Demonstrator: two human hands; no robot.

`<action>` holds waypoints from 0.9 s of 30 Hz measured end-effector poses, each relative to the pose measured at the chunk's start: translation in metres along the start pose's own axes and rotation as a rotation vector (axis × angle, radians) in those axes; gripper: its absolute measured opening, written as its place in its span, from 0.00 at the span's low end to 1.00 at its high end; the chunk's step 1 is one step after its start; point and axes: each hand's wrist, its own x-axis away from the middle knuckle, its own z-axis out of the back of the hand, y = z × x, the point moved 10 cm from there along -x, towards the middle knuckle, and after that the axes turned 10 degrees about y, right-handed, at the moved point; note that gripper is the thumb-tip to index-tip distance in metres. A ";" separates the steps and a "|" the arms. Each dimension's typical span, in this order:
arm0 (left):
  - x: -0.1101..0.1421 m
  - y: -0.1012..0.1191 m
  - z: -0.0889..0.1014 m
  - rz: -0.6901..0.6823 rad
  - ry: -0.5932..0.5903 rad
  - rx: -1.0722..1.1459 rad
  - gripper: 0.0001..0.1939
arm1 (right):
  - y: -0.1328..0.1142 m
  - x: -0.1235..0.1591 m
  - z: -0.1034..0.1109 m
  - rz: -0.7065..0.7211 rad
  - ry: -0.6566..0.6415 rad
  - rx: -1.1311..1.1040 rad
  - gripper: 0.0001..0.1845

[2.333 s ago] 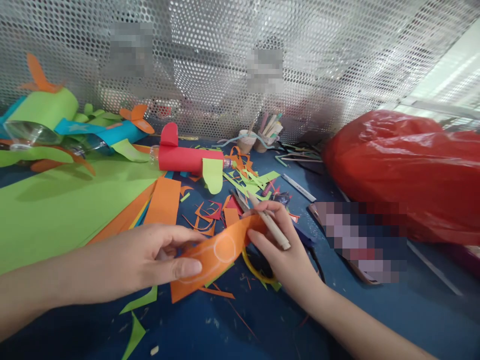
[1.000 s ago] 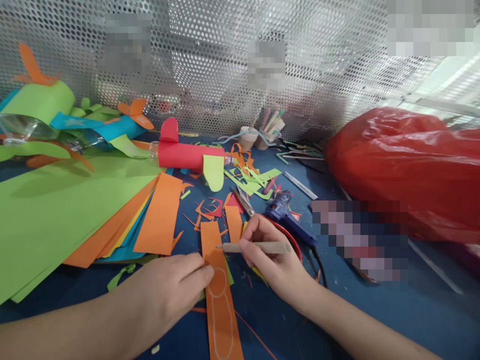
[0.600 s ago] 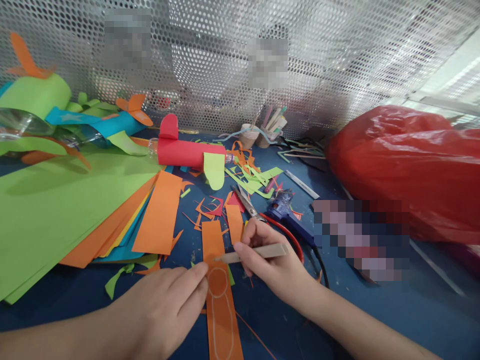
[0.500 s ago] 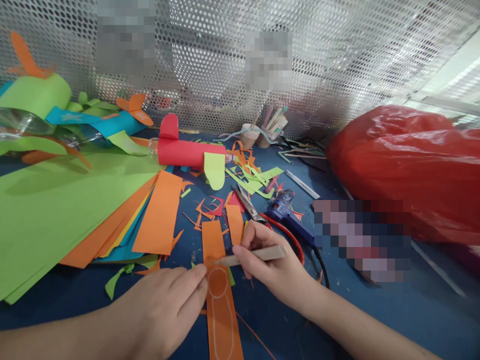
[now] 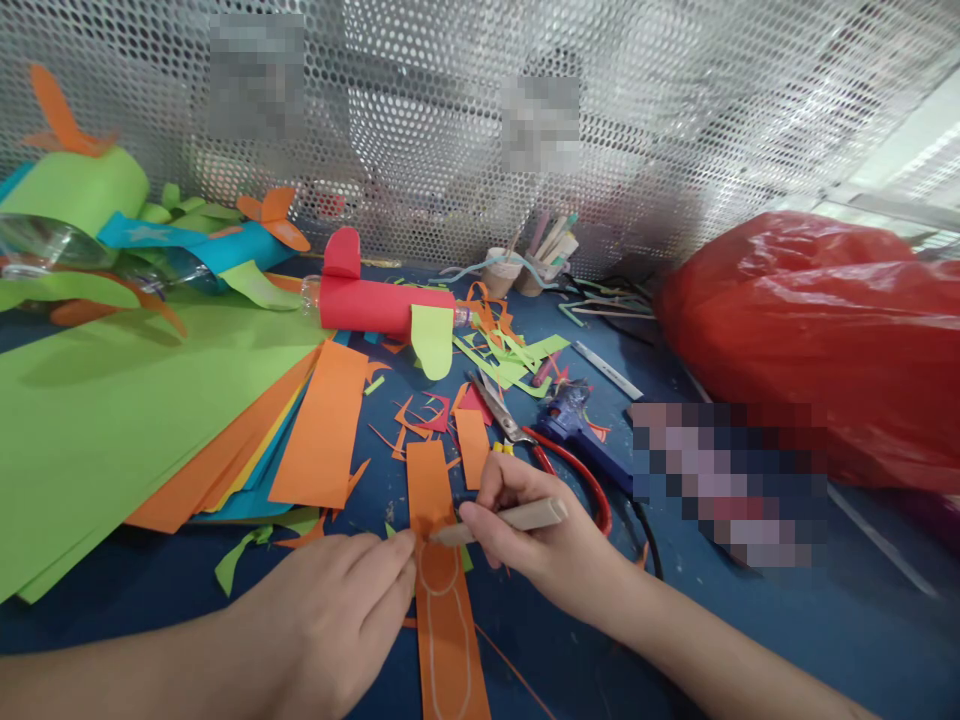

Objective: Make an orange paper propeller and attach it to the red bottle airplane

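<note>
An orange paper strip (image 5: 444, 630) lies lengthwise in front of me, bearing a pale outlined circle with a long rounded shape below it. My right hand (image 5: 525, 520) pinches a light grey marker (image 5: 536, 514), whose tip touches the strip around the top of the circle. Flat along the strip's left edge rests my left hand (image 5: 337, 600), its fingers stretched out and holding nothing. Just beyond the right hand are scissors (image 5: 506, 415) with red handles and a blue glue gun (image 5: 581, 430). A smaller orange paper piece (image 5: 472, 447) lies beside the strip.
Stacked coloured paper sheets (image 5: 165, 400) cover the left side. Behind them stand a red paper-wrapped bottle plane (image 5: 367, 305) and other paper-and-bottle models (image 5: 247, 250). Paper scraps (image 5: 517, 365) litter the middle. Cups of markers (image 5: 536, 270) stand at the mesh wall; a red plastic bag (image 5: 817, 340) fills the right.
The marker tip has moved slightly down, from above the circle to its top edge. My left hand stays in place on the strip. The whole view has shifted a little.
</note>
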 end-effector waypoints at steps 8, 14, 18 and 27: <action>0.000 0.005 -0.008 -0.028 -0.024 -0.054 0.20 | 0.004 -0.001 0.000 0.003 0.003 0.007 0.13; 0.003 0.007 -0.010 -0.051 -0.039 -0.073 0.21 | 0.007 -0.002 0.000 -0.009 0.014 0.006 0.15; 0.001 0.007 -0.007 -0.069 -0.036 -0.078 0.22 | 0.005 -0.003 -0.001 0.003 0.005 -0.004 0.13; -0.004 0.008 0.002 -0.070 -0.049 -0.071 0.22 | 0.003 -0.006 0.005 0.078 0.066 0.124 0.09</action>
